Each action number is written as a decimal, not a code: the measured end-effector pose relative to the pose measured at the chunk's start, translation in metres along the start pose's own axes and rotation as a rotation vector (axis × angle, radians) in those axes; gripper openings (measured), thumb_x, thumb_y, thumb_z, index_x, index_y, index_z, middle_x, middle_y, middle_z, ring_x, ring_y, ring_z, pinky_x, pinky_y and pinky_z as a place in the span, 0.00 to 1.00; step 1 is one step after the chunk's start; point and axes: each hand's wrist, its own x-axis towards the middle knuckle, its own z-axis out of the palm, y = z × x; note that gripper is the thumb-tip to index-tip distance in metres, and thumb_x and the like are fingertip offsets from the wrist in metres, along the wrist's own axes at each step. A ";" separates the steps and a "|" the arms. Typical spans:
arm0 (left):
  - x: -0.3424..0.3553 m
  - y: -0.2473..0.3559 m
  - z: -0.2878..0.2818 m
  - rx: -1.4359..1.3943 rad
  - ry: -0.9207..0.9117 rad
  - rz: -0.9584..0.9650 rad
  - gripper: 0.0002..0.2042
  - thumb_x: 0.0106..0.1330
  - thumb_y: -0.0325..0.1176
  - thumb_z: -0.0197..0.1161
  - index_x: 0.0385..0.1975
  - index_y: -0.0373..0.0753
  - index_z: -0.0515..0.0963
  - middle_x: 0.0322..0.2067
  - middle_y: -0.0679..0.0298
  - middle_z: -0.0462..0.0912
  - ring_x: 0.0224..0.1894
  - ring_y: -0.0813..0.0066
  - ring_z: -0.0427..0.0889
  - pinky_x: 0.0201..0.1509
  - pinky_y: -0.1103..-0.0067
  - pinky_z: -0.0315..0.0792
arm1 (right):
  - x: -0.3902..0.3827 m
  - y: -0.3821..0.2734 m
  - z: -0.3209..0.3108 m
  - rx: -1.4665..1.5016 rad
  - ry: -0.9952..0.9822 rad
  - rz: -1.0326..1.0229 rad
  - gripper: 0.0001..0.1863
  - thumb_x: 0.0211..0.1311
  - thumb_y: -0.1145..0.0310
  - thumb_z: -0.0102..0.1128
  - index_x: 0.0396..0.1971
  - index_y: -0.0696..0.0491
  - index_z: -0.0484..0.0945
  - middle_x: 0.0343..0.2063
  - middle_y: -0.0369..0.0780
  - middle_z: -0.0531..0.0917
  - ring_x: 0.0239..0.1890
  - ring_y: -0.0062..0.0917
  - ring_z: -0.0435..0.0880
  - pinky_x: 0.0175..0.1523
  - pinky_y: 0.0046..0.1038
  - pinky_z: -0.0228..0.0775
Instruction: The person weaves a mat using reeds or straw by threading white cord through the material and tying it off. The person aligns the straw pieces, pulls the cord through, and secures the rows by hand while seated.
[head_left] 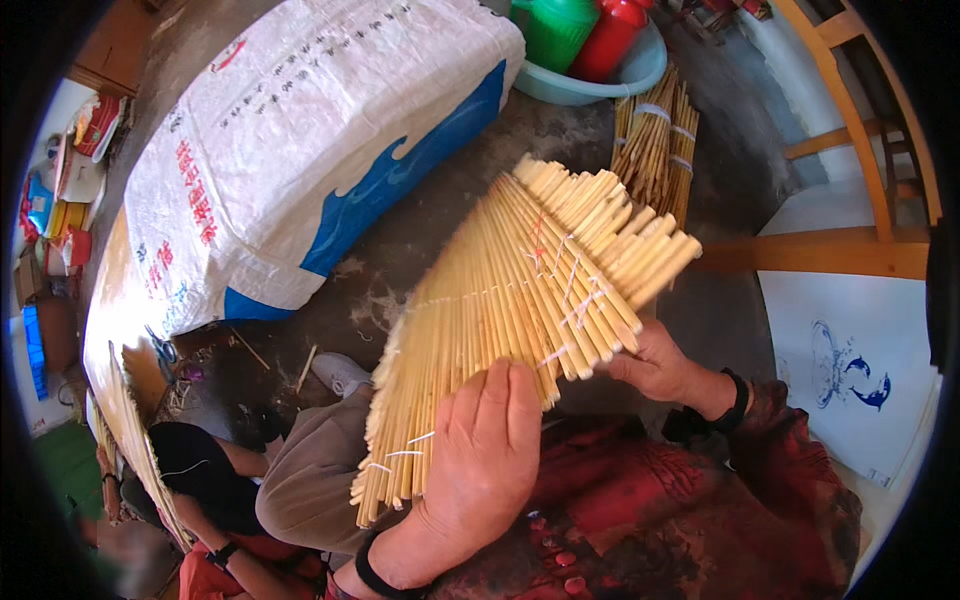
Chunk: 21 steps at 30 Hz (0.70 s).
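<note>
A fan-shaped mat of pale, straw-coloured stalks is held up in front of me. White thread runs across its stalks, and a little red thread shows near the upper right. My left hand is closed over the near edge, fingers bent on top of the stalks. At the right corner my right hand grips the mat from its edge, with some fingers hidden beneath. A thicker row of cut stalks sticks out along the upper right side; whether it is fastened to the mat I cannot tell.
A large white and blue woven sack lies ahead left, with scissors near it. Tied stalk bundles stand by a pale blue basin holding green and red containers. A co-worker's hand is by another mat. Wooden furniture stands right.
</note>
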 end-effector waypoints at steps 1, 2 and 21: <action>-0.006 0.003 0.005 0.030 -0.018 0.018 0.19 0.55 0.25 0.55 0.48 0.25 0.69 0.42 0.49 0.75 0.42 0.60 0.75 0.41 0.72 0.71 | -0.009 0.009 -0.003 -0.049 -0.056 0.042 0.11 0.62 0.69 0.56 0.40 0.59 0.75 0.33 0.44 0.79 0.38 0.31 0.79 0.45 0.29 0.69; -0.008 0.004 0.007 0.006 -0.028 0.010 0.19 0.55 0.25 0.55 0.48 0.25 0.69 0.42 0.49 0.75 0.42 0.60 0.75 0.41 0.72 0.71 | -0.012 0.010 -0.002 -0.050 -0.063 0.070 0.11 0.62 0.69 0.56 0.40 0.59 0.75 0.33 0.44 0.79 0.38 0.31 0.79 0.45 0.29 0.69; -0.005 -0.017 0.010 -0.091 0.015 -0.033 0.20 0.55 0.26 0.55 0.49 0.28 0.69 0.46 0.50 0.73 0.43 0.61 0.76 0.42 0.74 0.70 | 0.012 0.011 0.003 -0.219 -0.054 -0.045 0.11 0.61 0.70 0.57 0.41 0.59 0.74 0.33 0.47 0.79 0.37 0.42 0.80 0.41 0.36 0.70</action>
